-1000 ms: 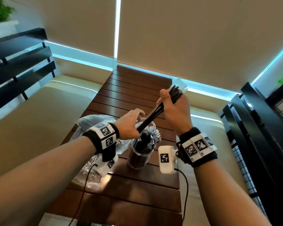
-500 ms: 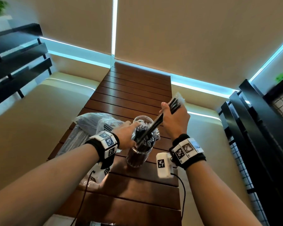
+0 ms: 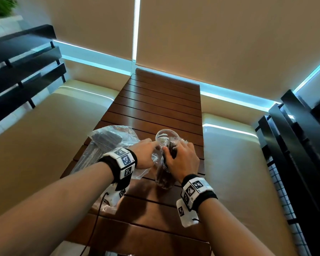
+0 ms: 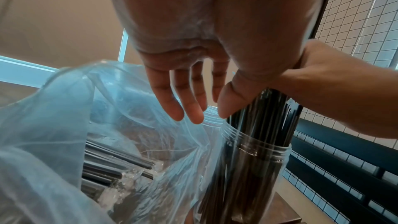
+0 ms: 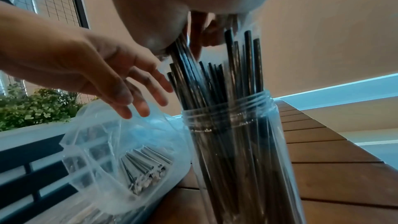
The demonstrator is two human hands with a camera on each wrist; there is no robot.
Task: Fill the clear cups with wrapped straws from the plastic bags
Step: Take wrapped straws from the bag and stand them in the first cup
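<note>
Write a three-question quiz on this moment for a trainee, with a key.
1. True or false: the left hand grips the straws in the clear cup.
2. Which hand holds straws at the cup's mouth? A left, B right.
3. Fill in: spare straws lie in the plastic ____ beside the cup.

Key: 1 false, its fingers are spread and hold nothing; 2 B, the right hand; 3 bag.

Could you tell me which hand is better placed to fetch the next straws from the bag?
Left. The left hand hangs open over the bag's mouth, while the right hand grips straws in the cup.
</note>
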